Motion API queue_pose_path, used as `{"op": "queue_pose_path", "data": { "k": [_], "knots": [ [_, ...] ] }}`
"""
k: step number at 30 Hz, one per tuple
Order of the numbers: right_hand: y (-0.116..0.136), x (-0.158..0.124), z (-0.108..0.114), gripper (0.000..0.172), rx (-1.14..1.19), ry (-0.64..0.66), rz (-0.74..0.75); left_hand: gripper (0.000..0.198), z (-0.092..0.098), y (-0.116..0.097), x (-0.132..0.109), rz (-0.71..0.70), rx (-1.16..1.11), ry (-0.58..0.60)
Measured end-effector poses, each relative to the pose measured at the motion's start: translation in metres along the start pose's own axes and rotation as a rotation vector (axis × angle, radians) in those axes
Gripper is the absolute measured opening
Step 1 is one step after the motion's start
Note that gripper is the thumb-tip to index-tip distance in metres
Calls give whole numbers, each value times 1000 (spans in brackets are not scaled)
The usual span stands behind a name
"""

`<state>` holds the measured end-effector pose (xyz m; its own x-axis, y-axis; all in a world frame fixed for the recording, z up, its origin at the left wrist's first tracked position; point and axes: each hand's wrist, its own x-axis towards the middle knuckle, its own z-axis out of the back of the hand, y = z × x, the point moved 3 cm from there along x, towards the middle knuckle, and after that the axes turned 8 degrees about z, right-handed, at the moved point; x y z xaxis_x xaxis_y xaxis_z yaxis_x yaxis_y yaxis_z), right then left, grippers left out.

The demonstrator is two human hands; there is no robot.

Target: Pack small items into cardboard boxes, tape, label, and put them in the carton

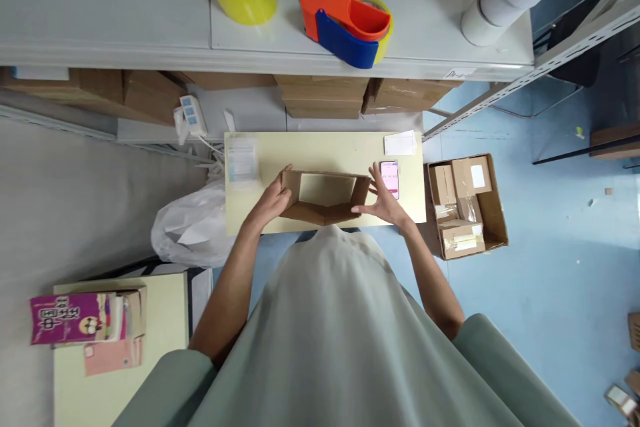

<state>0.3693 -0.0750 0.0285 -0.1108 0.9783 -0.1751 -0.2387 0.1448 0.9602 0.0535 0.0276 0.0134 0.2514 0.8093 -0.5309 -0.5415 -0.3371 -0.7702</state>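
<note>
A small brown cardboard box, unfolded into a sleeve, is held above the pale yellow table in front of me. Looking through its open middle, I see the tabletop. My left hand grips the box's left end, thumb on the near side and fingers around the edge. At the right end is my right hand, its fingers spread and the thumb reaching to the lower right corner. The fingertips seem to touch the cardboard there. A phone with a pink screen lies just beyond this hand.
White labels and a clear packet lie on the table. Above are a yellow tape roll and an orange-blue tape dispenser on a shelf. A carton of small boxes stands right, a white plastic bag left.
</note>
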Motion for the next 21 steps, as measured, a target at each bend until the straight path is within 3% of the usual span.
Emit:
{"op": "queue_pose_path", "data": {
  "k": [2,5,10,16,21],
  "knots": [
    [0,3,7,161,-36,59,23,88,4,0,4,7,-7,-14],
    [1,2,6,163,-95,130,34,84,5,0,10,27,-19,-71],
    [8,-16,-4,168,-269,127,134,75,3,-2,11,33,-49,-149],
    [14,-19,-13,150,-438,242,290,72,1,-1,11,58,-72,-183],
    [14,-16,-28,150,-558,227,373,71,1,-4,10,90,24,-213]
  ]
}}
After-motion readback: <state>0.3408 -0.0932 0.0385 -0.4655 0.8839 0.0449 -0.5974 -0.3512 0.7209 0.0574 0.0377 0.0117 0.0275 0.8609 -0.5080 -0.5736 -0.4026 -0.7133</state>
